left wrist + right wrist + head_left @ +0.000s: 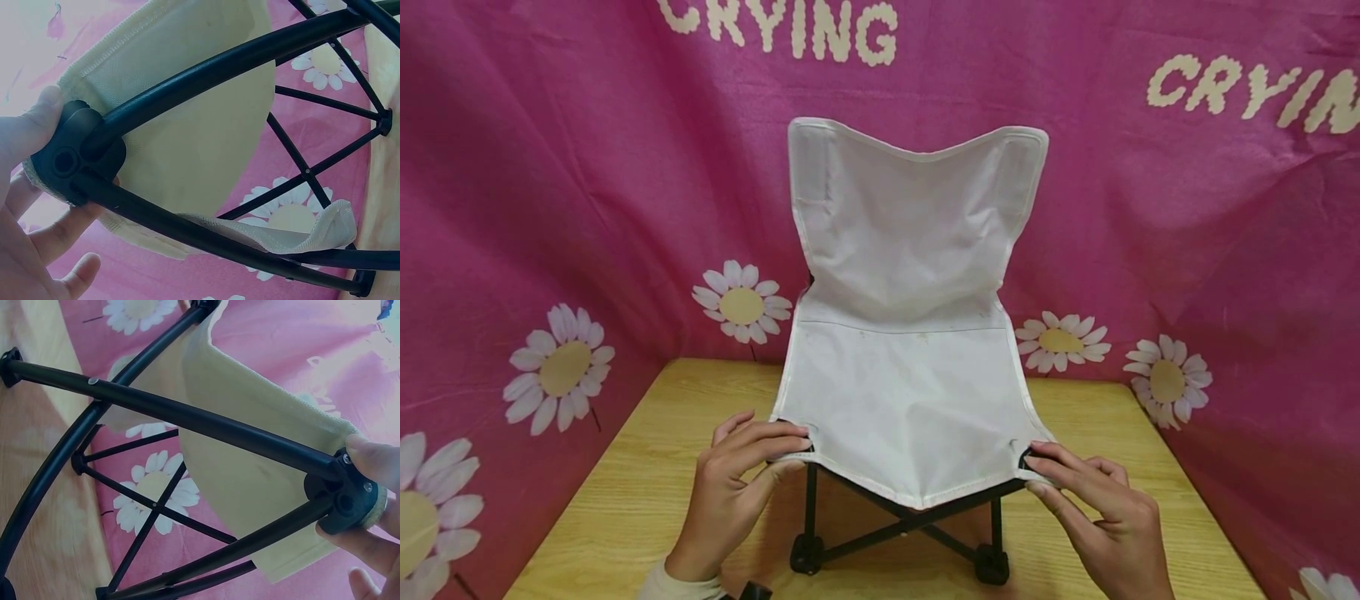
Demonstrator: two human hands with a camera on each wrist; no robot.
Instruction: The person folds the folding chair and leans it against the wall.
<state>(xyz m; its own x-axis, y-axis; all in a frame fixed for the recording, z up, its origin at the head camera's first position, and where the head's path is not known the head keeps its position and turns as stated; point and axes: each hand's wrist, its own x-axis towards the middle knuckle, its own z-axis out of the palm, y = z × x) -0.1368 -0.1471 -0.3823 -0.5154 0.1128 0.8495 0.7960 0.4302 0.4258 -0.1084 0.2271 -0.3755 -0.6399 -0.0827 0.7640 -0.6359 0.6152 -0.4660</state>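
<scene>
A small folding chair with a white fabric seat (902,392) and a black tube frame (902,525) stands on the wooden table (625,500). My left hand (737,479) pinches the seat's front left corner, thumb and fingers around the black corner joint (72,153) and the fabric edge. My right hand (1097,508) pinches the front right corner in the same way, fingers on the black joint (344,497). The wrist views show the frame tubes (219,69) and the seat's underside (250,462) from below.
A pink cloth (550,208) printed with white daisies and the word "CRYING" hangs behind and at both sides of the table. The chair's black feet (807,554) rest near the table's front edge. Bare wood lies left and right of the chair.
</scene>
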